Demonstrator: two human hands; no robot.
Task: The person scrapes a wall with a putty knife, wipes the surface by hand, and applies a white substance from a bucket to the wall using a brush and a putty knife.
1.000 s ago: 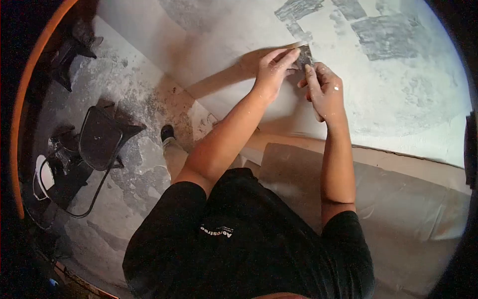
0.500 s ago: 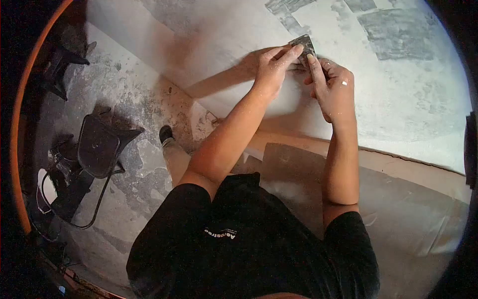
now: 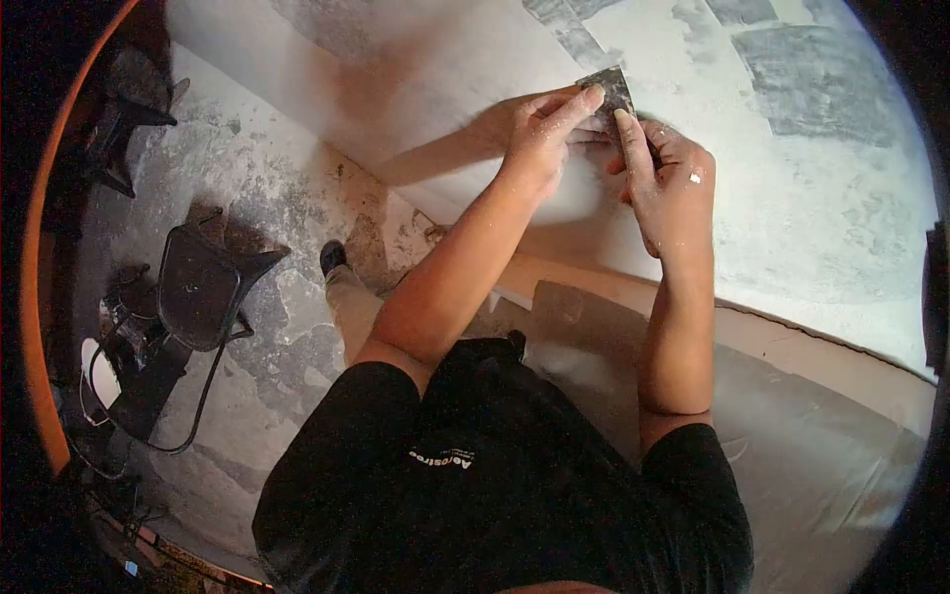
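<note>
In front of the wall (image 3: pixel 683 233), both thumbs press on a dark, dust-smeared rectangular sheet (image 3: pixel 616 89). My left hand (image 3: pixel 544 139) grips its left edge, thumb on top and fingers curled underneath. At the lower right corner my right hand (image 3: pixel 673 188) pinches it, the other fingers bent in below. White dust and specks cover both hands, with a larger white fleck on the back of the right one. The sheet's underside is hidden.
Grey patches (image 3: pixel 821 79) mark the whitish wall. Along its foot lies a grey sheet-like covering (image 3: pixel 792 426). A black chair (image 3: pixel 198 287) stands on the stained floor (image 3: pixel 287 346) at left, a white round object (image 3: pixel 99 371) beyond it. One shoe (image 3: pixel 333 257) shows near the wall's corner.
The view has shifted slightly. My right hand has moved a little right, and more of the dark sheet's face shows between the thumbs. Both hands keep their hold.
</note>
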